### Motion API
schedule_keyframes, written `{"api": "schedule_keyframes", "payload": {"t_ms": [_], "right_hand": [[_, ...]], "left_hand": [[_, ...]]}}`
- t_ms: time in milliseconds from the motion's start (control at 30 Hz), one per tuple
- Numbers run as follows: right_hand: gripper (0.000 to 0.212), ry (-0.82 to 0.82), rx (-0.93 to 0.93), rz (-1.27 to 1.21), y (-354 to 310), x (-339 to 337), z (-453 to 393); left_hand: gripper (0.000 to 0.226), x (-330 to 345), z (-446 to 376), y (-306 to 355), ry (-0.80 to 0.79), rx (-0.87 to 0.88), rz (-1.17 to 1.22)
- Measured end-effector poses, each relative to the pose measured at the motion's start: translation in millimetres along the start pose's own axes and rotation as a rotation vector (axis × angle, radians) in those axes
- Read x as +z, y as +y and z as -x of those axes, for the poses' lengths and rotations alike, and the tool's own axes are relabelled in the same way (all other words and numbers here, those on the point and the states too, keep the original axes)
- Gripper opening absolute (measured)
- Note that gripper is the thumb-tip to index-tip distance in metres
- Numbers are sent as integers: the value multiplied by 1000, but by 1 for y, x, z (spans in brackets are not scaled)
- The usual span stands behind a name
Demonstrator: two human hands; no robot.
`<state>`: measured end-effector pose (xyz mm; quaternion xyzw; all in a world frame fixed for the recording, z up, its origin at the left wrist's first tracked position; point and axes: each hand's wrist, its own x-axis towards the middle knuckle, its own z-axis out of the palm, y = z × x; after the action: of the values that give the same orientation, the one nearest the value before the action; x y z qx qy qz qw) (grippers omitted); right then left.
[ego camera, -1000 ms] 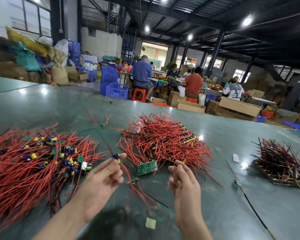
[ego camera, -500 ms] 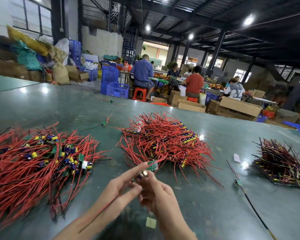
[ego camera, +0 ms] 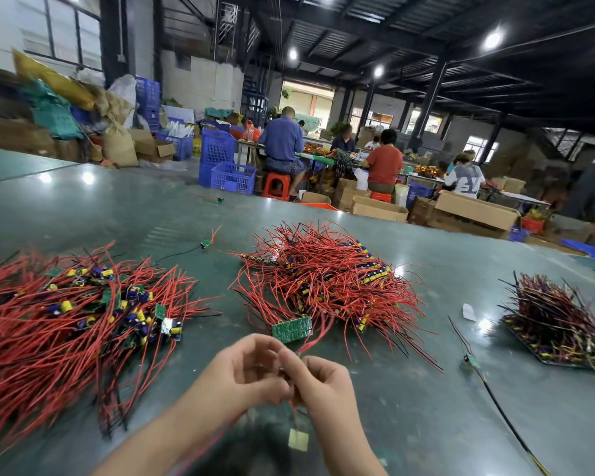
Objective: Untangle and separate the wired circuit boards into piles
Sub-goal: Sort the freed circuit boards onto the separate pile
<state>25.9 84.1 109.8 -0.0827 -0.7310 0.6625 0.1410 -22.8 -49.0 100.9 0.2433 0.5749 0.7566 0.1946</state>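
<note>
- Green table top point(ego camera: 426, 424) carries 3 heaps; the biggest, a tangled red heap point(ego camera: 49, 324), sprawls at 9 o'clock, boards and capacitors jumbled through it.
- A tidier red pile point(ego camera: 323, 276) sits at 12 o'clock with its boards lined along one edge, and a darker pile point(ego camera: 557, 321) lies at 3 o'clock; I judge these sorted and the tangled heap still to do, so much of the task is left.
- The left hand point(ego camera: 241, 376) and the right hand point(ego camera: 323, 383) meet at 6 o'clock, fingertips touching, both pinching 1 wired board point(ego camera: 289, 383).
- That board is mostly hidden between the fingertips; its red wire point(ego camera: 310, 345) rises toward 12 o'clock, passing beside a green board point(ego camera: 292, 329) at the tidier pile's near edge.
- A stray unit point(ego camera: 473, 361) lies at 4 o'clock, apart from every pile.
</note>
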Motion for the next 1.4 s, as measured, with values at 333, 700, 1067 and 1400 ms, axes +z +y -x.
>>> {"api": "schedule_keyframes", "payload": {"t_ms": [333, 700, 1067, 1400], "right_hand": [[9, 129, -56, -160, 0, -5, -3], [16, 112, -94, -81, -2, 1, 0], [18, 117, -39, -214, -8, 1, 3], [17, 72, -4, -248, -8, -1, 3]], "left_hand": [[27, 4, 0, 1, 56, -118, 228], [32, 2, 1, 1, -32, -170, 74], [7, 4, 4, 3, 41, -117, -126], [24, 4, 5, 11, 54, -164, -189]]}}
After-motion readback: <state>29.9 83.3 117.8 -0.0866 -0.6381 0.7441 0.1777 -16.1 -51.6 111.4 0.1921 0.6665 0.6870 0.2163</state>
